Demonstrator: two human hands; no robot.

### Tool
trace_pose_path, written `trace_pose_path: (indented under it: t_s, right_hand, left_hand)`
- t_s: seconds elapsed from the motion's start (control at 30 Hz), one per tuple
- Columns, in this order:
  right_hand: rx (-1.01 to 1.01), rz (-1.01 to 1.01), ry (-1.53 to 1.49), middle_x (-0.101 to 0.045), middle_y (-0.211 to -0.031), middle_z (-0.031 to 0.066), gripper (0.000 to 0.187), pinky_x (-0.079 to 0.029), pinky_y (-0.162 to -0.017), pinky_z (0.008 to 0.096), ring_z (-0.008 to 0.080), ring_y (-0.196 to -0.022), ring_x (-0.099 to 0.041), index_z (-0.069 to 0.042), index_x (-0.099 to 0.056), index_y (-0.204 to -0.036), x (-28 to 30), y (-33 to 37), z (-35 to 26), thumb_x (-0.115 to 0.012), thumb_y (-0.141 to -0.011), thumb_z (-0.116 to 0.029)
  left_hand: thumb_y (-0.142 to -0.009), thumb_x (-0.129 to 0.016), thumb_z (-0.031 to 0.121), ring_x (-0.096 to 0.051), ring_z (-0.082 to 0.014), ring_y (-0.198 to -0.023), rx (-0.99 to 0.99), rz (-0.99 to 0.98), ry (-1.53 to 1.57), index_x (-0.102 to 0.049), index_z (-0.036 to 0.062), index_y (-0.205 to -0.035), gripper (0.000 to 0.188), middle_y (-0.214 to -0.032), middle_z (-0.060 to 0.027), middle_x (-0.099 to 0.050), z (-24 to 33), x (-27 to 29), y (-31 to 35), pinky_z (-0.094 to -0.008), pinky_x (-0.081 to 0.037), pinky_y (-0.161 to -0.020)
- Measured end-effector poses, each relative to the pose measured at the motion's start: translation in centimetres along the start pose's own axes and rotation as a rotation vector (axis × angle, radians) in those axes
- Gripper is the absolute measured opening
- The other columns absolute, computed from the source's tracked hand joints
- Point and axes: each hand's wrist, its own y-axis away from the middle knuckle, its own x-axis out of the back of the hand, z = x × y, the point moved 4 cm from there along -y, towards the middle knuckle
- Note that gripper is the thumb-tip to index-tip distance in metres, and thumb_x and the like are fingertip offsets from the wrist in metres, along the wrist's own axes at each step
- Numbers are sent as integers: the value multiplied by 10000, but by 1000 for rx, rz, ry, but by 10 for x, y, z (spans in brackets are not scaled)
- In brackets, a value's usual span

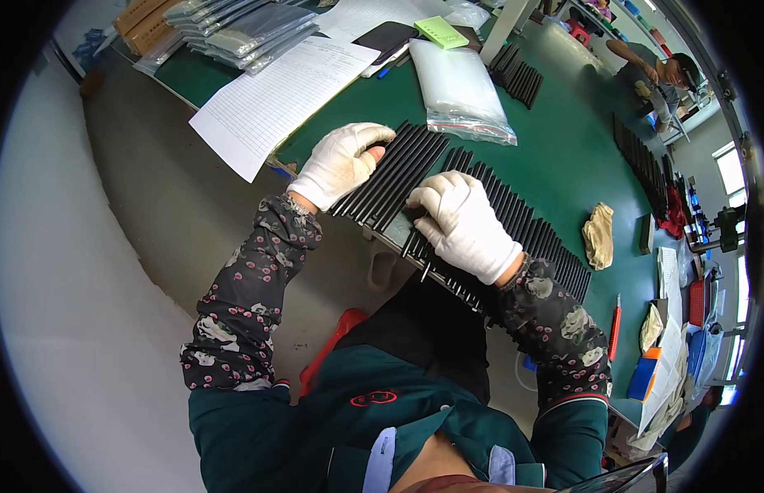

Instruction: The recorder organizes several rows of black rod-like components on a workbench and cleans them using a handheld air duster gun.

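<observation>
Slim black rods are spread along the near edge of a green tabletop, at the centre of the frame; the step in hand is judged to be a handling and lining-up of these by both hands. The left row is touched by the left hand, its fingers bent over the rod tops and the thumb laid inward; whether any rod is gripped cannot be told. The right hand is set over the near end of the right row, with fingers curled inward; whatever is pinched beneath is hidden. For the next move, a light, even touch seems called for, so that the rods are kept parallel. They are straight and dark, with a dull sheen, while soft fabric is offered by the white gloves. At upper centre, a slack, clear plastic bag is laid flat.
</observation>
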Motion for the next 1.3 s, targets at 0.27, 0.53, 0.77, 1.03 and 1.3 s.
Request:
trace_pose_path:
  t_s: [0.27, 0.53, 0.77, 1.03, 1.3]
  right_hand:
    - [-18, 29, 50, -544, -866, 38, 258, -404, -865, 394, 230, -889, -548, -112, -597, -979, -1, -12, -2, -653, -733, -164]
    - [-11, 76, 50, -540, -856, 38, 202, -409, -842, 379, 229, -874, -546, -115, -601, -924, -9, -19, -1, -648, -732, -156]
    - [21, 45, 17, -536, -845, 37, 224, -413, -815, 382, 230, -867, -546, -138, -609, -972, -14, -26, 4, -644, -753, -161]
    - [-16, 36, 47, -542, -853, 39, 211, -409, -834, 380, 234, -872, -545, -131, -610, -950, -16, -36, 3, -647, -745, -161]
    - [0, 109, 58, -544, -872, 40, 205, -409, -797, 387, 243, -880, -538, -142, -614, -944, -22, -41, 0, -649, -745, -172]
  left_hand:
    - [-739, -600, -25, -609, -289, -940, 33, 33, 9, -637, 72, -991, 273, -1003, -98, -646, -2, -2, 1, -352, -496, -826]
    - [-735, -595, -27, -606, -290, -938, 37, 23, 15, -638, 80, -984, 274, -1002, -93, -645, -2, -2, 0, -354, -494, -829]
    - [-759, -550, -41, -613, -277, -932, 18, 71, 59, -648, 82, -982, 273, -1003, -91, -649, -11, -5, -2, -333, -496, -822]
    - [-813, -514, -80, -593, -178, -1006, 122, -37, 166, -625, 17, -1071, 297, -1077, -87, -630, -14, -3, -1, -277, -459, -920]
    - [-924, -371, 33, -512, -146, -1124, 297, -30, 604, -592, -15, -1119, 299, -1162, -79, -583, -20, -5, 7, -292, -324, -1035]
